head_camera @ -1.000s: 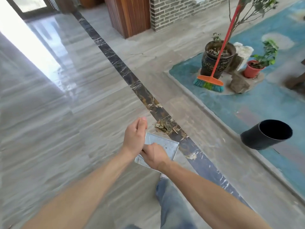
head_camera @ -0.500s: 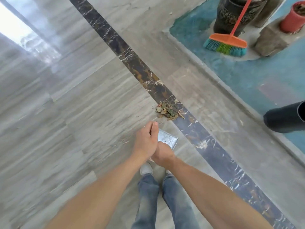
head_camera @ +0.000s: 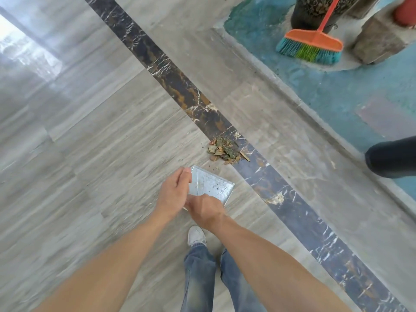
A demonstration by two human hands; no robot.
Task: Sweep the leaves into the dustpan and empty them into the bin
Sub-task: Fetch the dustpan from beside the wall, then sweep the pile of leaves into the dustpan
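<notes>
A small pile of dry leaves [head_camera: 226, 150] lies on the floor at the edge of a dark marble strip. Just short of it is a flat metal dustpan [head_camera: 211, 184], its open edge facing the pile. My left hand [head_camera: 174, 191] grips the pan's left side and my right hand [head_camera: 204, 210] holds its near end. An orange broom [head_camera: 311, 45] with teal and green bristles leans against a dark plant pot at the top right. The black bin [head_camera: 392, 156] lies on its side at the right edge, partly out of view.
A raised teal area [head_camera: 337, 91] with a grey kerb runs diagonally on the right. On it stand the dark pot [head_camera: 315, 12], a rock [head_camera: 378, 41] and a red pot [head_camera: 405, 10]. My legs and a white shoe [head_camera: 196, 235] are below my hands.
My view has tilted further down and closer to the floor. The dustpan has come nearer to the leaf pile, with both hands still on it.
</notes>
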